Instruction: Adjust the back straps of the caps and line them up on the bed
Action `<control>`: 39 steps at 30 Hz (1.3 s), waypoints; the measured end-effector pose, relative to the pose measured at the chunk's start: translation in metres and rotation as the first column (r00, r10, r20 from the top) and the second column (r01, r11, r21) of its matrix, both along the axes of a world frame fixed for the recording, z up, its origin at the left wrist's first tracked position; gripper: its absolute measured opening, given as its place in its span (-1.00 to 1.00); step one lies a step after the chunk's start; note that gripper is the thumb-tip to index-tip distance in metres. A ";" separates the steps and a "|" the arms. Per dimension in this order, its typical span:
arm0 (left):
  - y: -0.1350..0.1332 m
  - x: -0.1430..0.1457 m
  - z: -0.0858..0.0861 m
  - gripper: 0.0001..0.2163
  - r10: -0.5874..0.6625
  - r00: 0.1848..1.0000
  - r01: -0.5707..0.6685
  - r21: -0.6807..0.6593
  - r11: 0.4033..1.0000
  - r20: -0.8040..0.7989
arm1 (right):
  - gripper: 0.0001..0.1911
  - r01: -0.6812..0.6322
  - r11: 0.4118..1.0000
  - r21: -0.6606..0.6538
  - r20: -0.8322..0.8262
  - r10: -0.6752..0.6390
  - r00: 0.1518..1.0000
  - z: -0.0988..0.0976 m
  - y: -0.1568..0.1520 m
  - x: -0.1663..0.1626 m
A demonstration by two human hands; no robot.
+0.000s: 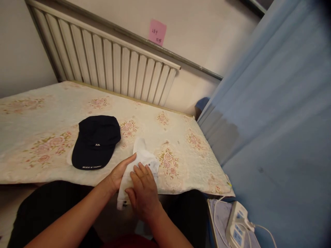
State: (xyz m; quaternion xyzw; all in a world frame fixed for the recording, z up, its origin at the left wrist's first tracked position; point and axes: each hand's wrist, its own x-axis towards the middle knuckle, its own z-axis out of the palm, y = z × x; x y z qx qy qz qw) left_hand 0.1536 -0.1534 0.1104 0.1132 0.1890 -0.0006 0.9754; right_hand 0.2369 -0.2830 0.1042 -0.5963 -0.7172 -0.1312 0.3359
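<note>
A small white garment [143, 159], folded, lies at the near edge of the bed and hangs a little over it. My left hand [119, 173] rests on its left side, thumb stretched across the cloth. My right hand [143, 193] lies flat on top of it with fingers pressed down and slightly apart. Neither hand grips the cloth; both press on it. A dark navy cap [95, 142] with small white lettering sits on the bed just left of the garment.
The bed [38, 137] has a pale floral cover. A white radiator [108, 62] runs along the wall behind, with a pink note [157, 32] above it. A blue curtain [274, 113] hangs at the right. A white power strip [236, 225] lies at lower right.
</note>
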 end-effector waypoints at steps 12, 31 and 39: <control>-0.019 0.001 0.000 -0.60 0.297 0.953 -0.278 0.230 0.933 -0.054 | -0.39 0.096 0.993 -0.064 -0.051 -0.100 0.994 0.000 0.017 0.007; -0.004 0.000 -0.018 -0.52 0.244 0.968 -0.249 0.111 0.962 0.053 | -0.38 0.173 0.981 -0.087 -0.081 -0.180 0.980 -0.020 0.005 0.005; 0.001 0.004 -0.011 -0.49 0.084 0.996 -0.085 0.069 0.994 0.013 | -0.38 0.114 0.991 -0.065 0.008 -0.114 0.993 -0.020 0.006 0.002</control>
